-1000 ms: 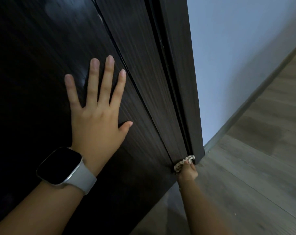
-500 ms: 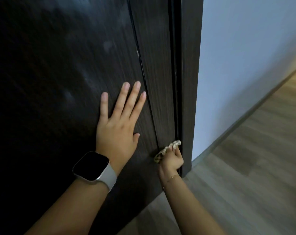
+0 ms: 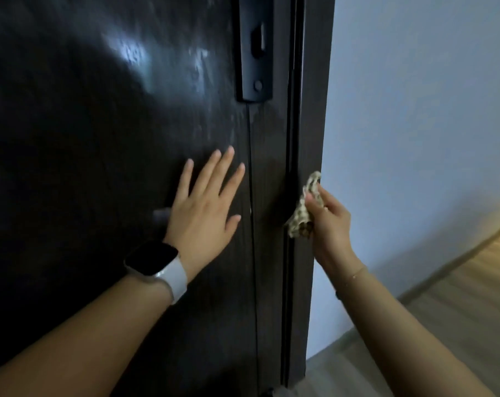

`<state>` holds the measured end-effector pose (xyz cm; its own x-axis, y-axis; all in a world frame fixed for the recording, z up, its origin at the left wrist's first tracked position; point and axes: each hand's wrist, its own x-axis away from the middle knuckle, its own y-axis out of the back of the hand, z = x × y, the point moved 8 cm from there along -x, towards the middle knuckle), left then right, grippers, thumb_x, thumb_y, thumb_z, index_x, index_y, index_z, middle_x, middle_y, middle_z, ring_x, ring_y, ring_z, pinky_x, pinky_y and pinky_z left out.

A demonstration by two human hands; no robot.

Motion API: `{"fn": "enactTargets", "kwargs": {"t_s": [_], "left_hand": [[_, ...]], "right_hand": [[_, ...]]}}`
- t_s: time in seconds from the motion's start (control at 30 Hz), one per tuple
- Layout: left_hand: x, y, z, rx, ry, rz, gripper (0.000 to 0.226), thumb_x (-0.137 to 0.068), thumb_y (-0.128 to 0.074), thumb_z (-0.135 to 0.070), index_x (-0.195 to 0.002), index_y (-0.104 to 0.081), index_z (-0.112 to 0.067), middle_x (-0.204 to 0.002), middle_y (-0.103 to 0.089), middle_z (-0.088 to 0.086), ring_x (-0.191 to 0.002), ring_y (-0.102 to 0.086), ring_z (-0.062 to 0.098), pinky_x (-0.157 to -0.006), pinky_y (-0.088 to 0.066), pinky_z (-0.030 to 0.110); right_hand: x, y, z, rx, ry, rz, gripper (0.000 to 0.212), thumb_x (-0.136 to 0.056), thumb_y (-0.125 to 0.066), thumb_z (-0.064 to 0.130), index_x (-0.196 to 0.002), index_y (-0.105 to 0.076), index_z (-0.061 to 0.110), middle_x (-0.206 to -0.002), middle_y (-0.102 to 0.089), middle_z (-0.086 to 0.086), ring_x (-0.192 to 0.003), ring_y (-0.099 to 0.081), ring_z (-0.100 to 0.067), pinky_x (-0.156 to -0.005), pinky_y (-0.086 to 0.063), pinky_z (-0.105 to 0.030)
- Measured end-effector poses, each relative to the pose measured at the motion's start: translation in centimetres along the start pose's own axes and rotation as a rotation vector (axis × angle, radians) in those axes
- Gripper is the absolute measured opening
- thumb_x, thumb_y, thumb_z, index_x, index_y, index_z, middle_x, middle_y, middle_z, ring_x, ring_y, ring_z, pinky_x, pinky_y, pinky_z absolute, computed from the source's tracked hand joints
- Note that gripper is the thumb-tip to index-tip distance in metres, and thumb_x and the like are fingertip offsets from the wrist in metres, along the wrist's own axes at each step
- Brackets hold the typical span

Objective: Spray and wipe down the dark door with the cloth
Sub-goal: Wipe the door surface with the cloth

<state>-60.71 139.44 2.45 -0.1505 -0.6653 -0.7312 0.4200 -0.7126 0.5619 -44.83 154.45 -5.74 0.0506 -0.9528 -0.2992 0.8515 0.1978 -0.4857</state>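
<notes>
Door (image 3: 105,196): dark and shiny, it fills the left side of the view. Pale smears and wet-looking spots show on its upper part, where light shines on it.
Left hand (image 3: 204,213): flat on the door, palm down. The fingers are straight and a little spread, and they hold nothing. The fingertips point up, just left of a thin line that runs down the door.
Watch (image 3: 154,260): on the left wrist, with a dark square face and a white band.
Right hand (image 3: 327,224): at the door's right edge, about as high as the left hand. The thumb and curled fingers pinch the cloth.
Cloth (image 3: 303,210): small and bunched up, pale with dark spots (a dotted print). It sits between the right hand and the door's edge and touches the dark edge strip there.
Plate (image 3: 253,47): a black metal plate high on the door, above both hands. It has a slot in it and a small round screw near its bottom.
Bracelet (image 3: 357,273): a thin chain on the right wrist.
Wall (image 3: 415,124): pale and plain, right of the door.
Floor (image 3: 458,310): wood boards at the lower right, with a dark strip where the wall meets them.
</notes>
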Motion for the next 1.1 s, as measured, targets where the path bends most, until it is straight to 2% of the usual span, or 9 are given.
{"fn": "enactTargets", "kwargs": {"t_s": [0.23, 0.37, 0.43, 0.53, 0.63, 0.7, 0.83, 0.97, 1.1], "left_hand": [[-8.4, 4.0, 4.9, -0.071, 0.122, 0.014, 0.110, -0.082, -0.063, -0.060, -0.157, 0.002, -0.012, -0.164, 0.017, 0.010, -0.151, 0.015, 0.025, -0.120, 0.008, 0.050], [-10.1, 3.3, 7.0, -0.064, 0.169, 0.074, 0.128, -0.073, -0.063, -0.074, -0.155, 0.015, -0.012, -0.159, 0.031, 0.009, -0.146, 0.030, 0.024, -0.115, 0.022, 0.050], [-10.2, 2.3, 7.4, -0.095, 0.166, 0.093, 0.135, -0.069, -0.064, -0.076, -0.153, 0.020, -0.013, -0.157, 0.036, 0.009, -0.145, 0.034, 0.024, -0.112, 0.027, 0.050], [-10.1, 1.8, 7.6, -0.143, 0.181, 0.054, 0.138, -0.062, -0.069, -0.077, -0.156, 0.008, -0.011, -0.161, 0.026, 0.010, -0.149, 0.024, 0.026, -0.116, 0.021, 0.051], [-10.1, 1.7, 7.7, -0.164, 0.176, -0.001, 0.140, -0.056, -0.074, -0.075, -0.157, -0.003, -0.009, -0.164, 0.012, 0.012, -0.152, 0.012, 0.028, -0.118, 0.017, 0.051], [-10.0, 1.7, 7.6, -0.176, 0.168, -0.017, 0.140, -0.055, -0.074, -0.075, -0.157, -0.004, -0.009, -0.165, 0.010, 0.013, -0.152, 0.009, 0.028, -0.118, 0.017, 0.051], [-10.0, 1.8, 7.5, -0.197, 0.162, -0.012, 0.139, -0.057, -0.072, -0.076, -0.157, -0.001, -0.009, -0.165, 0.011, 0.013, -0.152, 0.009, 0.029, -0.117, 0.017, 0.051], [-10.0, 1.9, 7.4, -0.196, 0.160, 0.004, 0.138, -0.060, -0.070, -0.077, -0.157, 0.002, -0.010, -0.164, 0.014, 0.012, -0.151, 0.013, 0.028, -0.117, 0.018, 0.052], [-10.1, 1.9, 7.5, -0.189, 0.168, 0.015, 0.139, -0.060, -0.070, -0.077, -0.157, 0.004, -0.011, -0.164, 0.015, 0.012, -0.151, 0.013, 0.028, -0.116, 0.019, 0.051]], "right_hand": [[-2.4, -4.8, 12.0, 0.363, 0.334, 0.071, 0.032, -0.090, -0.066, 0.014, -0.119, -0.069, 0.024, -0.105, -0.064, -0.004, -0.100, -0.065, -0.016, -0.100, -0.050, -0.041], [-4.9, -9.1, 17.4, 0.562, 0.543, 0.124, 0.034, -0.091, -0.065, 0.015, -0.125, -0.065, 0.020, -0.103, -0.053, -0.006, -0.085, -0.054, 0.004, -0.084, -0.038, -0.004], [-6.2, -11.6, 19.9, 0.624, 0.658, 0.149, 0.033, -0.091, -0.066, 0.014, -0.124, -0.066, 0.017, -0.100, -0.048, -0.003, -0.080, -0.050, 0.006, -0.076, -0.034, 0.002], [-8.8, -15.2, 24.1, 0.631, 0.836, 0.152, 0.032, -0.090, -0.066, 0.012, -0.123, -0.066, 0.012, -0.099, -0.045, -0.004, -0.078, -0.051, 0.000, -0.074, -0.040, -0.003], [-11.2, -18.8, 28.3, 0.660, 1.002, 0.116, 0.032, -0.089, -0.065, 0.014, -0.121, -0.068, 0.011, -0.098, -0.043, -0.003, -0.087, -0.054, -0.015, -0.085, -0.049, -0.023], [-12.5, -21.1, 30.0, 0.689, 1.085, 0.114, 0.030, -0.090, -0.063, 0.014, -0.119, -0.068, 0.008, -0.095, -0.042, 0.001, -0.087, -0.053, -0.008, -0.086, -0.047, -0.018], [-12.4, -21.3, 27.8, 0.769, 1.189, 0.049, 0.019, -0.094, -0.052, 0.005, -0.096, -0.058, -0.013, -0.084, -0.044, 0.013, -0.079, -0.048, 0.013, -0.073, -0.037, -0.003], [-8.5, -16.7, 19.5, 0.848, 1.232, 0.169, 0.029, -0.086, -0.053, -0.006, -0.112, -0.059, 0.007, -0.103, -0.050, -0.008, -0.098, -0.051, -0.020, -0.083, -0.039, -0.018], [-6.2, -13.4, 13.6, 0.937, 1.188, 0.294, 0.020, -0.090, -0.059, -0.003, -0.108, -0.060, 0.007, -0.106, -0.052, -0.011, -0.099, -0.056, -0.028, -0.082, -0.046, -0.024]]}}
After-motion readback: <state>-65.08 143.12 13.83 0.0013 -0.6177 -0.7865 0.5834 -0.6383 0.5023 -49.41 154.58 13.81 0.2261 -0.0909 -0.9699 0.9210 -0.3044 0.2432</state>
